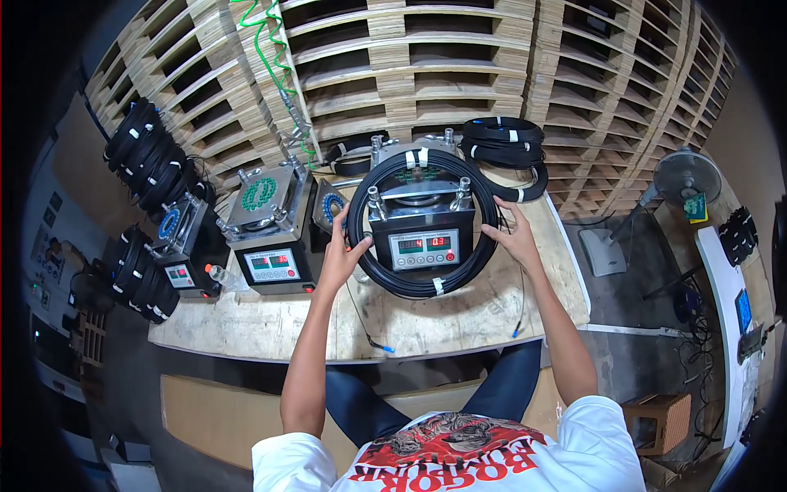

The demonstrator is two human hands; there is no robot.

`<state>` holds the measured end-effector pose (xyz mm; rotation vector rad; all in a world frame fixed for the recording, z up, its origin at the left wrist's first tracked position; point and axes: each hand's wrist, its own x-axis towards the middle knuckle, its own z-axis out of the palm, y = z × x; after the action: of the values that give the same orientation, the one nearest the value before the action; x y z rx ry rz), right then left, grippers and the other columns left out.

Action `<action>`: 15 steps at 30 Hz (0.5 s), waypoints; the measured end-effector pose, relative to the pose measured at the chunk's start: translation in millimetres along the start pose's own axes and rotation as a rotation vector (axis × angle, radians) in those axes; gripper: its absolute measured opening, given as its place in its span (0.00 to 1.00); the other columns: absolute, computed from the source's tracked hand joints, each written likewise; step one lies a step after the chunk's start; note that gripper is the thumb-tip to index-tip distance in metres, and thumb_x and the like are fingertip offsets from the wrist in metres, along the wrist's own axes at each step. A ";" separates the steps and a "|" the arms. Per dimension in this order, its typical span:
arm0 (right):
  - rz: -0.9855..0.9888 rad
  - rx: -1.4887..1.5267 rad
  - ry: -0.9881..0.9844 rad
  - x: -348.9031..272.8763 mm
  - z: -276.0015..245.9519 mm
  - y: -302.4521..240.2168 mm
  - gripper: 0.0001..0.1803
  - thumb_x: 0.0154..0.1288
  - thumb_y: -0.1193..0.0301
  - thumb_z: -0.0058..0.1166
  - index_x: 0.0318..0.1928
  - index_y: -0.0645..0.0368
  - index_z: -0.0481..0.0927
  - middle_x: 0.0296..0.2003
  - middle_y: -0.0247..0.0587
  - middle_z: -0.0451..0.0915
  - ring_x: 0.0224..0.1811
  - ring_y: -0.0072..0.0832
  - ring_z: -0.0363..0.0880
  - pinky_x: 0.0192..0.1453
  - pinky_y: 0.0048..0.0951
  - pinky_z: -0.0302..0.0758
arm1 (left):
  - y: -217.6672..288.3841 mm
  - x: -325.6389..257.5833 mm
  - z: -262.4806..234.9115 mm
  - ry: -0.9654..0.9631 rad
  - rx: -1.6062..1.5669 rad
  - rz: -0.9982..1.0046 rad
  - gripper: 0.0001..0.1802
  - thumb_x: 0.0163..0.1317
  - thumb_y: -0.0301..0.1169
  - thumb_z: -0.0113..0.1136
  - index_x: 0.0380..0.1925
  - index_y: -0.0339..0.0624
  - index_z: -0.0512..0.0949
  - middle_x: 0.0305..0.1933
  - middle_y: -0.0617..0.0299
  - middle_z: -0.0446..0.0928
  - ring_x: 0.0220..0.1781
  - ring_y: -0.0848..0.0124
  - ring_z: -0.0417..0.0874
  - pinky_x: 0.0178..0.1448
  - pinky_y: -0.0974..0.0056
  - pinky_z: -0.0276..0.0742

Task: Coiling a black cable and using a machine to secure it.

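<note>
Between my two hands I hold up a coil of black cable (392,283), bound with white tape at its top and bottom. My left hand (343,252) grips the coil's left side, thumb on the front. On the opposite side my right hand (511,236) has its fingers and thumb around the coil. Two loose cable ends hang down, each with a blue tip (388,349). Through the ring shows a machine (422,238) with a button panel and red lit digits; the coil hides part of its body.
Two similar machines (266,238) stand left on the wooden table (238,328), a clear bottle (228,279) between them. More coils (502,143) lie at the back right and stack up (143,156) at left. Wooden pallets (410,57) rise behind; a fan (687,180) stands right.
</note>
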<state>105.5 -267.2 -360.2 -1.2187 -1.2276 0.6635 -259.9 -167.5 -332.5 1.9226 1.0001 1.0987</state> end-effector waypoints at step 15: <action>-0.079 0.045 0.059 -6.4 -1.2 -50.8 0.30 0.60 0.80 0.65 0.63 0.66 0.72 0.51 0.43 0.82 0.44 0.21 0.83 0.47 0.22 0.81 | 30.5 -7.3 -20.2 -0.009 -0.032 0.034 0.42 0.63 0.28 0.65 0.76 0.53 0.56 0.42 0.58 0.84 0.35 0.77 0.78 0.43 0.69 0.75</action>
<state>94.0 -287.7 -314.7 -1.1386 -1.1996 0.5897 -272.1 -184.0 -301.4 1.9232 0.9424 1.1178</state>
